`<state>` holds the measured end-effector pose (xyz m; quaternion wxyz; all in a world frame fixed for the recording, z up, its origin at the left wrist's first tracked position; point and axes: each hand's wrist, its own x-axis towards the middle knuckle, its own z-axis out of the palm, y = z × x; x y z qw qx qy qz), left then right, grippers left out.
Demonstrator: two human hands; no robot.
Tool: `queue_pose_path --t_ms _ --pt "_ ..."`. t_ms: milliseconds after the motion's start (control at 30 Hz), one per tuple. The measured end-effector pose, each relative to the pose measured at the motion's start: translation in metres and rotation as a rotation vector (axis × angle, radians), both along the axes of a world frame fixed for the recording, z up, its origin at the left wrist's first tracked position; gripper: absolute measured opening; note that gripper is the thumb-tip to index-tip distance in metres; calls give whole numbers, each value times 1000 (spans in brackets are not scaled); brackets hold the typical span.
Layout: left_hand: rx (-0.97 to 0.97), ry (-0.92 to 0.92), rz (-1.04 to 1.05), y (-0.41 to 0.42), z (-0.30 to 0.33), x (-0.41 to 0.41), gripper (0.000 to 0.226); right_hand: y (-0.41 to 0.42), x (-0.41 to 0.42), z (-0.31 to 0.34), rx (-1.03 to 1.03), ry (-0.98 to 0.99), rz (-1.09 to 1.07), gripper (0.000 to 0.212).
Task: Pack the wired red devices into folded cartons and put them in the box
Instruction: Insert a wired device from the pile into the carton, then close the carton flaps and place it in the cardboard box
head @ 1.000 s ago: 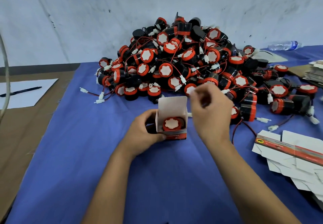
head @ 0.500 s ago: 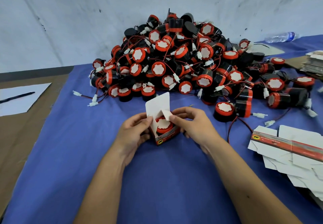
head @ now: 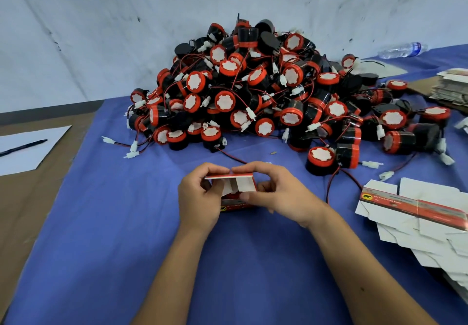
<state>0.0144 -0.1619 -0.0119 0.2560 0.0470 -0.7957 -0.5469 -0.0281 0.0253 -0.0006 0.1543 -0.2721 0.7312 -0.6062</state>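
Note:
A small red and white carton (head: 239, 193) stands on the blue cloth between my hands. My left hand (head: 197, 195) grips its left side, fingers on the lid's edge. My right hand (head: 273, 193) holds the right side, with fingers curled over the lid and the thumb at the front. The lid flap lies nearly flat over the top, white tuck flaps showing under it. The device inside is hidden. A big heap of wired red and black devices (head: 266, 91) is piled behind the carton against the wall.
Flat unfolded cartons (head: 415, 213) lie stacked at the right, and another stack (head: 453, 89) sits at the far right. A water bottle (head: 402, 49) lies at the back right. Paper (head: 27, 150) with a pen (head: 22, 146) rests on the brown table at the left.
The carton's lid, upright before with the red device showing inside, has been folded down over the top. Both hands closed in around the carton. The view shifted slightly.

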Motion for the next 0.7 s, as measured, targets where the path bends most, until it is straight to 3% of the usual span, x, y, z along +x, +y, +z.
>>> queue_pose_path --t_ms 167,233,367,467,700 --pt "404 -213 -279 -16 4 5 44 -2 1 -7 126 233 -178 46" --pt "472 -244 -363 -24 7 5 40 -4 1 -11 151 291 -197 47" --pt "138 -197 -288 -20 4 10 14 2 -1 -9 171 247 -118 49" --pt "65 -195 -345 -24 2 9 27 2 -1 -9 112 188 -123 51" --pt "-144 -79 -329 -29 -2 7 25 0 -6 -9 207 410 -135 40"
